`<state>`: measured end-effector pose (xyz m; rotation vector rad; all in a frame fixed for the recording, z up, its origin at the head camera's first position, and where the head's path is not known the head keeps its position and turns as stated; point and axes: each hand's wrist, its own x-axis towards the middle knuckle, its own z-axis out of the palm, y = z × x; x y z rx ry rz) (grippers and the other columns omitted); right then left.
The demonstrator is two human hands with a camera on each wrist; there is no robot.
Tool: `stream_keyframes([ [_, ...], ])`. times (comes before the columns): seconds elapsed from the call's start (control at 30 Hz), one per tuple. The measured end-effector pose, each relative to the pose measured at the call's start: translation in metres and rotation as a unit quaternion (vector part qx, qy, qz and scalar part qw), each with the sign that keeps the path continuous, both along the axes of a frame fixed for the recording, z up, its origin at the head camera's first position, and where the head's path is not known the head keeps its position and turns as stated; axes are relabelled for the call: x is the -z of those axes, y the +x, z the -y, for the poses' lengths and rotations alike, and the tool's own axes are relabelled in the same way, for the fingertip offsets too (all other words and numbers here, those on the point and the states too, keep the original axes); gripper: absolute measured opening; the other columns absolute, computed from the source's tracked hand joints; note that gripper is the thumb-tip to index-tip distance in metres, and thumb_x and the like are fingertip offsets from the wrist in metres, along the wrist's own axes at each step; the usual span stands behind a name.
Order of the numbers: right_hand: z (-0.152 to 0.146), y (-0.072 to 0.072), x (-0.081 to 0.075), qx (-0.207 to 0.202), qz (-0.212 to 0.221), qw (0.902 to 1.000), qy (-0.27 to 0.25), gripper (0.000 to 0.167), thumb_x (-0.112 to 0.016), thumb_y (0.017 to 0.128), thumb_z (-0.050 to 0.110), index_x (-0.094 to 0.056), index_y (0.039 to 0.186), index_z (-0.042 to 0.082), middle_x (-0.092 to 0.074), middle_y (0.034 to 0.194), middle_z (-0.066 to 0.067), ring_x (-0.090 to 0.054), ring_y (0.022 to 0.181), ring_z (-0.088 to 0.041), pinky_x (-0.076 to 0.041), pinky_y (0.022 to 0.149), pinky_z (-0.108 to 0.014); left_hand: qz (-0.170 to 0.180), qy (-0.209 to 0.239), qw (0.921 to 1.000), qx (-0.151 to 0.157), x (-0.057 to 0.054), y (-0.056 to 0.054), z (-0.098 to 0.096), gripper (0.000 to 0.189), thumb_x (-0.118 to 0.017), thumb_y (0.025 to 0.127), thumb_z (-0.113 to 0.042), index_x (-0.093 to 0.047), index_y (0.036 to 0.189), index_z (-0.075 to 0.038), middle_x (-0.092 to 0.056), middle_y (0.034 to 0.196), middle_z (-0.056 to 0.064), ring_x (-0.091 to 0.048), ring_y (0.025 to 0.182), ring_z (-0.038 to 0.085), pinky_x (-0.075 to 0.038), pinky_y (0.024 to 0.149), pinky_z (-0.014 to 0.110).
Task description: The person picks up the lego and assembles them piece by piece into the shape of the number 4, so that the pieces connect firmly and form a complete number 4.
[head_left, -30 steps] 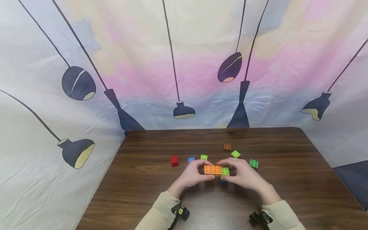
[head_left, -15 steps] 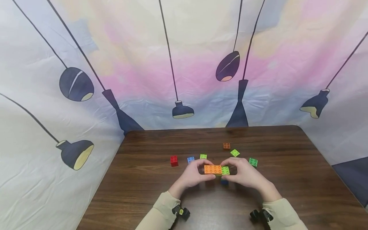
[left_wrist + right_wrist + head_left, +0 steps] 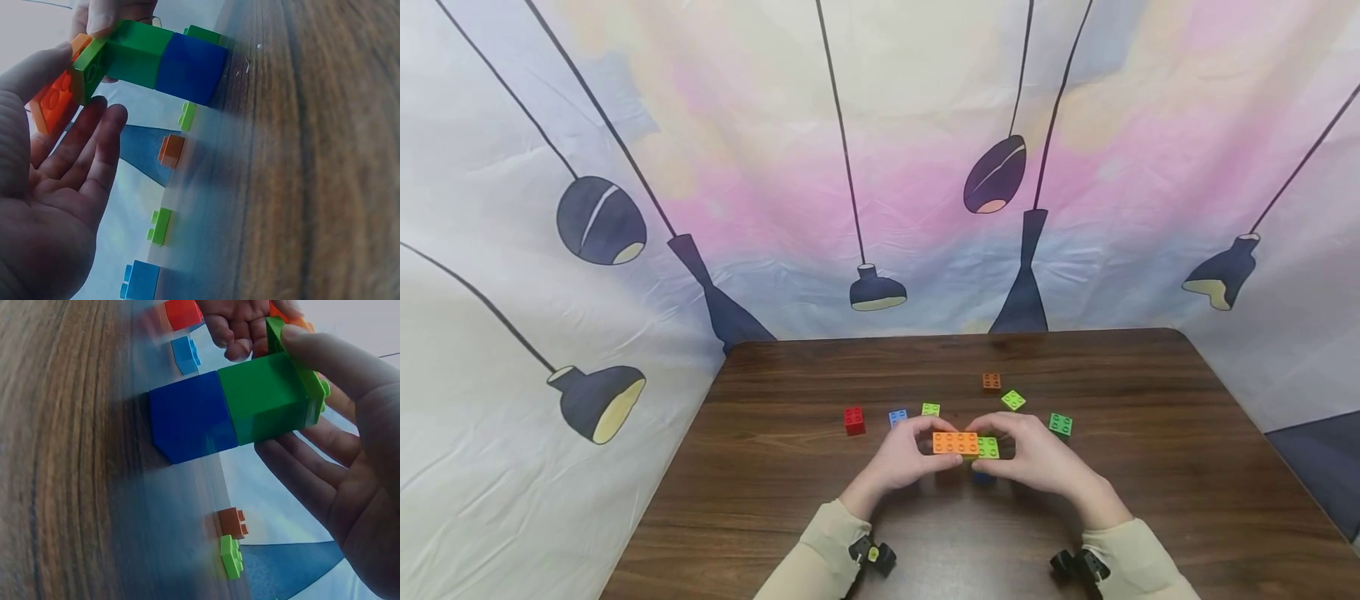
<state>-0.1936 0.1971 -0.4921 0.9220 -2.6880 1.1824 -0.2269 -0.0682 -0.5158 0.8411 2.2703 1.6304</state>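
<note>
A dark blue brick forms the foot of a small toy-brick stack, right at the table surface. A green brick sits on it, and a thin lime brick tops that, overhanging to the left. On this overhang lies a long orange brick, studs up. My left hand pinches the orange brick between thumb and fingers. From the other side my right hand grips the stack around the lime and green bricks, thumb at the near side. Part of the orange brick is hidden by fingers in both wrist views.
Loose bricks lie on the wooden table beyond the hands: red, light blue, lime, brown, a second lime piece and green. A patterned cloth hangs behind.
The head view shifts slightly. Both hands keep their holds on the bricks in nearly the same place, with only a tiny movement of the right thumb.
</note>
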Motion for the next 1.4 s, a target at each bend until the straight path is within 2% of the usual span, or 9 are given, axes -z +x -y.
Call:
stream_keyframes([
  [0.23,0.004,0.002,-0.002,0.004,-0.009,0.9998,-0.020,0.034,-0.086,0.094,0.034,-0.074,0.124,0.025,-0.074,0.119,0.013,-0.071,0.112,-0.013,-0.061,0.092,-0.044,-0.001,0.001,1.0000,0.008,-0.001,-0.001,0.000,0.034,-0.087,0.092,-0.022,-0.075,0.122,-0.012,-0.072,0.109,-0.007,-0.069,0.095,0.011,-0.059,0.086,0.029],
  [0.47,0.005,0.003,-0.001,0.016,0.003,0.9994,-0.030,0.029,-0.087,0.093,0.030,-0.075,0.119,0.026,-0.073,0.115,0.014,-0.071,0.107,-0.012,-0.062,0.088,-0.043,0.039,0.026,0.9985,0.028,0.005,-0.002,0.000,0.041,-0.088,0.090,-0.009,-0.071,0.127,-0.009,-0.072,0.115,-0.003,-0.073,0.101,0.012,-0.060,0.090,0.028],
  [0.67,0.007,0.003,-0.003,0.017,0.022,0.9988,-0.041,0.028,-0.087,0.093,0.032,-0.075,0.116,0.026,-0.073,0.114,0.014,-0.072,0.107,-0.013,-0.062,0.089,-0.043,0.056,0.023,0.9981,0.015,0.006,-0.002,0.000,0.039,-0.089,0.089,-0.009,-0.071,0.124,-0.005,-0.072,0.112,0.000,-0.074,0.101,0.012,-0.060,0.088,0.026],
  [0.87,0.010,0.003,-0.003,0.025,0.021,0.9988,-0.036,0.028,-0.088,0.092,0.034,-0.075,0.116,0.027,-0.074,0.112,0.016,-0.071,0.106,-0.012,-0.062,0.088,-0.040,0.074,0.023,0.9970,0.007,0.009,-0.003,-0.002,0.039,-0.090,0.088,-0.009,-0.072,0.122,-0.003,-0.074,0.109,0.000,-0.075,0.099,0.013,-0.061,0.087,0.027],
  [1.2,0.012,0.004,-0.005,0.033,0.015,0.9990,-0.028,0.028,-0.088,0.092,0.028,-0.075,0.116,0.024,-0.073,0.112,0.015,-0.069,0.102,-0.009,-0.062,0.087,-0.037,0.065,0.006,0.9978,-0.010,0.007,-0.002,-0.003,0.039,-0.091,0.087,-0.013,-0.075,0.122,-0.004,-0.074,0.108,-0.002,-0.075,0.098,0.013,-0.061,0.087,0.029],
  [1.4,0.014,0.007,-0.008,0.036,0.009,0.9992,-0.015,0.029,-0.088,0.092,0.024,-0.075,0.117,0.023,-0.072,0.112,0.015,-0.069,0.105,-0.010,-0.062,0.091,-0.042,0.064,0.003,0.9979,-0.013,0.006,-0.001,-0.003,0.038,-0.091,0.087,-0.013,-0.075,0.121,-0.005,-0.074,0.107,-0.002,-0.075,0.096,0.013,-0.061,0.086,0.028],
])
